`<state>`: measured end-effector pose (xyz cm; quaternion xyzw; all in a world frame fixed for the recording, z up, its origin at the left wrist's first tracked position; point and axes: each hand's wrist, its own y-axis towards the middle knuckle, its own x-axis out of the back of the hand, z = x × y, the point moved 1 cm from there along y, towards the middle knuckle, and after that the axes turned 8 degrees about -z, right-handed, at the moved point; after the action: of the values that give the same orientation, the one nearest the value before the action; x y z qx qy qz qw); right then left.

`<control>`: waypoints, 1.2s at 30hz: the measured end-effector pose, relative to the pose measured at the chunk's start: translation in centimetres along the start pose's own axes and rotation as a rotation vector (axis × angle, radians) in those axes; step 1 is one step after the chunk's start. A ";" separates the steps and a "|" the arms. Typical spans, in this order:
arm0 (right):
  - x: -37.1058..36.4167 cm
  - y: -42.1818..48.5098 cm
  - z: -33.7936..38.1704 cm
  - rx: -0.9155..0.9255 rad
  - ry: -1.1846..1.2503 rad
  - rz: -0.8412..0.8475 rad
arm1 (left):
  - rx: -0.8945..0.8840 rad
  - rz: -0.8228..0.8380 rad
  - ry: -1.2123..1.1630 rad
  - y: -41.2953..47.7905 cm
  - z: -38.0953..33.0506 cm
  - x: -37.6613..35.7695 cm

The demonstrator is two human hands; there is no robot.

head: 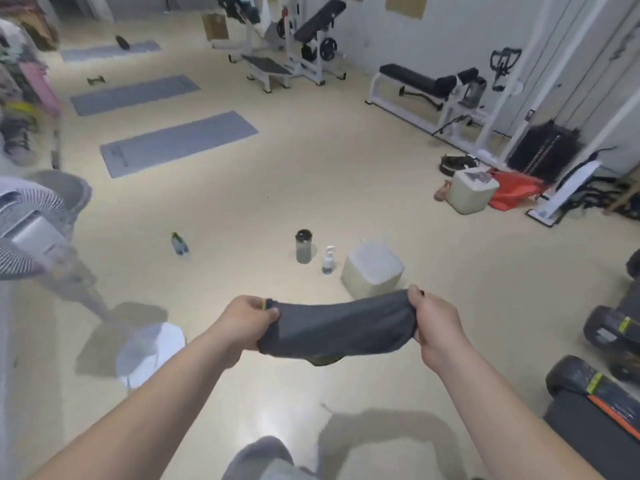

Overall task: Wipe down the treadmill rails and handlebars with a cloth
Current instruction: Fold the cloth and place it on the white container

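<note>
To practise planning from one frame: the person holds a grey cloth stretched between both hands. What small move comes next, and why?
Probably fold the cloth into a pad: the left hand and right hand each pinch one end, and it sags loose between them over the floor, touching nothing else.

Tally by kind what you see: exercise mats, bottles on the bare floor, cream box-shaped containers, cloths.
Mats: 3 flat grey rectangular exercise mats
Bottles: 3, a small clear plastic bottle, a dark-lidded clear shaker bottle, a white spray bottle
Containers: 2 cream box-shaped plastic containers
Cloths: 1 dark grey cloth, gripped by the left hand and right hand
Total: 9
</note>
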<state>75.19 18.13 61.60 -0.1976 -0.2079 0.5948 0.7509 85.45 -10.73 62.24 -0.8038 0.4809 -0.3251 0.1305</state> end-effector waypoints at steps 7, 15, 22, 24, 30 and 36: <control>-2.6 15.0 6.5 -0.019 -0.140 -0.171 | -0.209 0.020 -0.016 16.6 -12.3 -4.3; -6.7 24.2 18.3 0.177 -0.451 0.013 | -0.305 0.364 0.355 33.4 -25.8 -7.8; -8.1 35.8 21.1 0.289 -1.101 -0.170 | -0.735 0.187 0.996 42.5 -33.9 -17.1; -7.7 40.2 21.3 0.321 -1.117 -0.198 | -0.714 0.182 1.021 45.9 -34.9 -19.9; -7.7 52.7 17.7 0.178 -0.459 -0.262 | -0.708 0.174 0.917 56.8 -34.5 -29.2; -10.9 65.6 11.5 0.116 0.049 -0.409 | -0.403 0.293 0.293 67.3 -31.1 -40.4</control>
<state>13.39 22.10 34.64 -0.1221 -0.1908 0.4361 0.8709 5.83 -6.71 34.50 -0.6800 0.6604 -0.3132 -0.0571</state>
